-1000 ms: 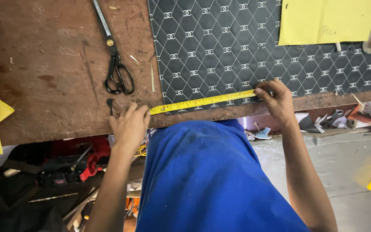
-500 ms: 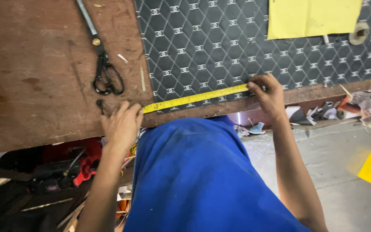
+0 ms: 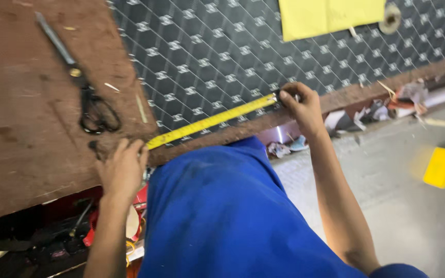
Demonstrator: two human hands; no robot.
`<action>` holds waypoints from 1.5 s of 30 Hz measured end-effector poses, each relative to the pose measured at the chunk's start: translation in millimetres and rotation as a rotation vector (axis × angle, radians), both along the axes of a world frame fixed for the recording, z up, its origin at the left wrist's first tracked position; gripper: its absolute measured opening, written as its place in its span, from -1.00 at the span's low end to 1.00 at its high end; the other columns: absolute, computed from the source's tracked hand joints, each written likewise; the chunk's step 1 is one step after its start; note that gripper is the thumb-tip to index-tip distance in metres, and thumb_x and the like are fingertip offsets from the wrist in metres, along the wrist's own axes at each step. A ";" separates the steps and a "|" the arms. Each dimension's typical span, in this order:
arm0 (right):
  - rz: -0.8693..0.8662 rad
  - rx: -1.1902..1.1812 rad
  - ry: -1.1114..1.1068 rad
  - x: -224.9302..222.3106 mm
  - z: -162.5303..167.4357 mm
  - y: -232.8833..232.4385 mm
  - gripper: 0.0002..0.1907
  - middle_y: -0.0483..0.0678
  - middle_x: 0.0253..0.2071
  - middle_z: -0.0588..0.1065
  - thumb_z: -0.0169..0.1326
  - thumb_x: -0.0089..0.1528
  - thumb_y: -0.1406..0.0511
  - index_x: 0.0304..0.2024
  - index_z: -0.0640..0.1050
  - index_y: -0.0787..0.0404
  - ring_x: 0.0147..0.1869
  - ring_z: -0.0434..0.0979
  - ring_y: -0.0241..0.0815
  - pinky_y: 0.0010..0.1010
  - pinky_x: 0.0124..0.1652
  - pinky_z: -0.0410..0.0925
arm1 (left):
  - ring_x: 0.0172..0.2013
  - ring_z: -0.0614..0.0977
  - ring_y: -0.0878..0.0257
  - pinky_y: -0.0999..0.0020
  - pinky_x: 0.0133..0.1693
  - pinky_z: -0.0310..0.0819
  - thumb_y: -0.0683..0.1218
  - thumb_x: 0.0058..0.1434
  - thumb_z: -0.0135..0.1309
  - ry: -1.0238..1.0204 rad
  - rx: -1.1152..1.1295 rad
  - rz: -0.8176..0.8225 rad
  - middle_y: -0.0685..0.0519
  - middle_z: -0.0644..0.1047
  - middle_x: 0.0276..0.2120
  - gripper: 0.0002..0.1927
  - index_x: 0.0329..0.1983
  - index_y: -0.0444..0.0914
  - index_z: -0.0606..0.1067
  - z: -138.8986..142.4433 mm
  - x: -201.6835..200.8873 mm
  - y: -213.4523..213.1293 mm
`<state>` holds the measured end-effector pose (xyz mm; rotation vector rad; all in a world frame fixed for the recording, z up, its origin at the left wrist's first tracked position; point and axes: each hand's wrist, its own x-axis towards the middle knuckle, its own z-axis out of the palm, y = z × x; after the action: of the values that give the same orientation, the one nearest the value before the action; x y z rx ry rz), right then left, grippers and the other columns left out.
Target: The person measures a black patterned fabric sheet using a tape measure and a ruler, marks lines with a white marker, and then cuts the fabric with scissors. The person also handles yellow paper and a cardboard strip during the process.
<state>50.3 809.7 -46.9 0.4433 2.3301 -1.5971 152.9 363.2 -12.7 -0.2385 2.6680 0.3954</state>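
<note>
Left hand (image 3: 122, 167) pins yellow measuring tape (image 3: 212, 121) at edge of black patterned fabric sheet (image 3: 243, 56); right hand (image 3: 300, 105) pinches far end. Best kept taut, flat, parallel to edge.

Your left hand (image 3: 122, 167) sits at the desk (image 3: 21, 149) edge, with bare brown wood open to its left and further up that side. Straight ahead of it the scissors (image 3: 86, 98) lie close, their dark handles nearest your fingers, the blades running away toward the far left. The tape (image 3: 212, 121) spans the near edge between both hands, so crossing there means going over it. Beyond the tape the patterned sheet (image 3: 222, 56) lies flat with open room above it. A yellow sheet (image 3: 330, 15) and a small roll (image 3: 390, 18) sit at its far edge, well apart from your right hand (image 3: 300, 105).
</note>
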 end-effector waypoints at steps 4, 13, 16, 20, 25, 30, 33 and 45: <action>-0.118 -0.007 -0.212 15.8 0.1 29.3 -0.80 -0.10 -0.29 0.46 0.23 0.24 0.39 -0.11 0.52 0.28 -0.30 0.44 -0.27 -0.45 -0.33 0.34 | -0.05 0.57 -0.15 -0.39 0.00 0.28 0.12 0.37 -0.01 0.054 -0.027 -0.036 -0.05 0.52 -0.03 -0.72 0.02 -0.05 0.57 -1.0 2.7 0.8; 0.155 0.222 0.002 35.1 13.7 19.8 -0.73 -0.01 -0.21 0.49 0.24 0.14 0.40 -0.14 0.49 0.30 -0.19 0.59 -0.23 -0.39 -0.22 0.46 | 0.01 0.57 -0.14 -0.25 -0.03 0.35 0.16 0.40 -0.08 -0.071 -0.020 -0.005 -0.03 0.50 0.01 -0.65 0.03 -0.08 0.56 9.5 -1.6 8.8; 0.181 0.369 0.051 35.4 17.1 4.7 -0.81 0.06 -0.27 0.50 0.21 0.27 0.36 -0.11 0.58 0.33 -0.26 0.56 -0.10 -0.29 -0.23 0.41 | 0.02 0.56 -0.16 -0.24 0.00 0.35 0.17 0.42 -0.09 -0.111 -0.034 -0.001 -0.04 0.50 0.03 -0.63 0.09 -0.07 0.56 11.0 -3.4 11.5; 0.240 0.549 0.322 39.6 22.4 -3.0 -0.79 0.13 -0.23 0.49 0.13 0.38 0.38 0.06 0.61 0.30 -0.16 0.53 0.16 -0.13 -0.19 0.36 | 0.02 0.57 -0.13 -0.26 0.04 0.32 0.17 0.39 -0.09 -0.103 -0.052 -0.002 -0.02 0.51 0.07 -0.58 0.15 -0.09 0.54 8.9 -2.8 12.8; 0.170 0.445 0.389 41.8 24.2 -9.4 -0.82 0.11 -0.25 0.50 0.13 0.29 0.37 -0.07 0.57 0.31 -0.19 0.56 0.14 -0.18 -0.20 0.39 | 0.07 0.56 -0.17 -0.21 0.05 0.37 0.18 0.42 -0.10 -0.076 -0.023 -0.008 -0.04 0.51 0.10 -0.57 0.17 -0.10 0.54 8.6 -1.8 12.5; 0.150 0.458 0.421 33.5 20.9 -14.1 -0.90 0.12 -0.31 0.47 0.15 0.25 0.37 -0.23 0.56 0.31 -0.22 0.54 0.15 -0.17 -0.23 0.38 | 0.02 0.57 -0.19 -0.23 0.01 0.35 0.16 0.38 -0.07 -0.108 -0.063 -0.001 -0.05 0.52 0.08 -0.60 0.11 -0.10 0.56 11.6 -6.1 14.8; 0.175 0.479 0.378 31.6 19.1 -14.1 -0.91 0.12 -0.35 0.45 0.17 0.26 0.38 -0.27 0.55 0.32 -0.25 0.51 0.17 -0.14 -0.26 0.35 | 0.02 0.57 -0.23 -0.15 0.00 0.42 0.15 0.40 -0.06 -0.112 -0.019 0.005 -0.09 0.53 0.08 -0.61 0.12 -0.13 0.56 12.7 -6.5 15.6; 0.278 0.496 0.430 31.2 19.6 -11.2 -0.90 0.09 -0.30 0.45 0.11 0.15 0.46 -0.26 0.52 0.29 -0.19 0.53 0.17 -0.10 -0.22 0.38 | 0.02 0.55 -0.26 -0.10 0.00 0.43 0.11 0.39 -0.04 -0.099 0.018 -0.001 -0.17 0.53 0.04 -0.63 0.07 -0.17 0.57 10.6 -9.3 14.4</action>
<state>81.5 798.5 -27.2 -0.1508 2.9555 -1.0542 143.6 377.6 -2.1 -0.2444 2.5664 0.3966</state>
